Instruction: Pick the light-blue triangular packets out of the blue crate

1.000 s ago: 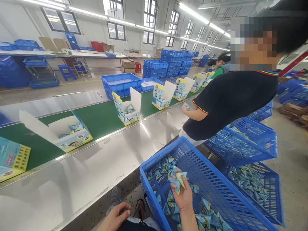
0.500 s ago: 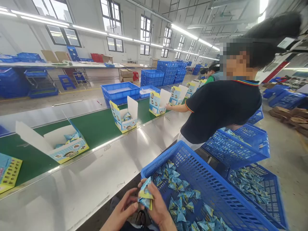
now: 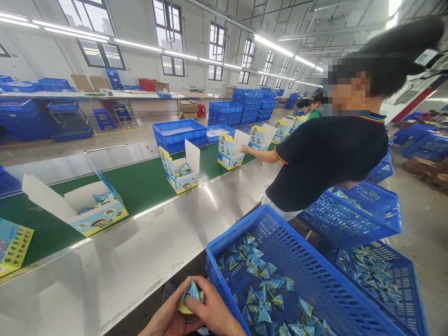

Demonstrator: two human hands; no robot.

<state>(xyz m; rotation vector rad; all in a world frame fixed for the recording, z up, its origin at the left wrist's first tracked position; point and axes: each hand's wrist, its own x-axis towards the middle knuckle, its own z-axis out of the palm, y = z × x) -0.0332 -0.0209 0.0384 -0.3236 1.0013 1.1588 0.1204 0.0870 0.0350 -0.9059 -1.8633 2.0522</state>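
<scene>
At six o'clock, low in the view, the left hand and the right hand meet, their fingers closed together around a small blue-and-yellow triangular foil packet, held just off the near corner of a blue slotted plastic crate. More packets of the same kind lie loose on that crate's floor, at about five o'clock from the hands. The polished steel surface runs from eight o'clock up toward one o'clock, and beyond it lies a green conveyor belt. On the belt stand open printed cardboard boxes: one with its white flap laid back at ten o'clock, another upright at twelve o'clock with packets showing inside. At one o'clock a co-worker in a black shirt leans over the surface, one hand touching a further open box. Two more blue crates holding packets stand at three o'clock.
</scene>
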